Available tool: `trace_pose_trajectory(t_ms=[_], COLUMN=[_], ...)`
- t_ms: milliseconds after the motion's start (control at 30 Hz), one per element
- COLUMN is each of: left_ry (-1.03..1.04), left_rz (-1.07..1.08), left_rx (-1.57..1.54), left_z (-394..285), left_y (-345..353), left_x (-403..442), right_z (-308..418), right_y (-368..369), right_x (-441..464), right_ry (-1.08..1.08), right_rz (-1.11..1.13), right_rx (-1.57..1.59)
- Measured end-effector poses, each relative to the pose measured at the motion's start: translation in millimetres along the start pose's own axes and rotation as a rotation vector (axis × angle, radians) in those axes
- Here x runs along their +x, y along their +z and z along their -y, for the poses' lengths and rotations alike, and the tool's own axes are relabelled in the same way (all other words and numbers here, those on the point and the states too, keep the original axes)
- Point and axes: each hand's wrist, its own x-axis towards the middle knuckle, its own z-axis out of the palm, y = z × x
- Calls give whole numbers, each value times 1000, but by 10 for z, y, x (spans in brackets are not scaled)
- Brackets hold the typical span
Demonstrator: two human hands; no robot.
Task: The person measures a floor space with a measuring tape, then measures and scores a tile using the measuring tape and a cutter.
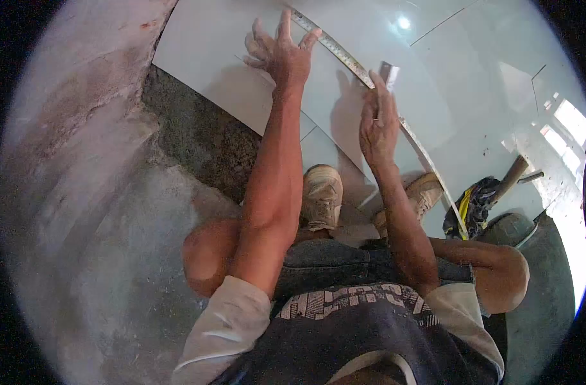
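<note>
A measuring tape [347, 58] lies diagonally over pale, glossy tiles [427, 90] and runs on past my right hand towards the lower right. My left hand [285, 58] is over the tiles at the tape's upper end, its fingers spread, with the index finger and thumb at the strip. Lower down, my right hand [379, 122] has its fingers together on the tape, and its palm hides part of the strip. A small, blurred whitish object [389, 74] shows just beyond the right fingertips; whether the hand touches it is unclear.
Rough bare ground [200, 122] borders the tiles on the left, beside a plastered wall [81, 122]. My shoes [322, 196] stand below the hands. At the right are a black and yellow bag [475, 205] and a tool with a wooden handle [511, 178].
</note>
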Motion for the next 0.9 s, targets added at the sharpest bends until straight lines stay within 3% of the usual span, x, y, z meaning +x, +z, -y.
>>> trace_pose_trajectory(t_ms=[33, 133, 233, 400, 500, 533, 633, 900], left_ry=[11, 3, -29, -43, -56, -57, -58, -66], left_rz=[-11, -9, 12, 34, 49, 45, 46, 45], left_rx=[-16, -37, -39, -50, -48, -43, -54, -114], left_z=[14, -30, -77, -76, -92, -92, -76, -54], left_y=[8, -33, -57, -77, -90, -85, -93, -95], left_x=[9, -10, -35, -29, -9, -5, -8, 21], right_z=[87, 316, 361, 691, 731, 759, 768, 725], right_y=[44, 123, 338, 676, 955, 938, 943, 1095], right_x=[29, 68, 73, 137, 210, 232, 289, 262], right_ry=[1, 333, 456, 528, 463, 582, 621, 559], right_rz=[-24, 82, 93, 27, -84, -36, 5, -125], right_rx=[26, 150, 136, 307, 273, 309, 201, 153])
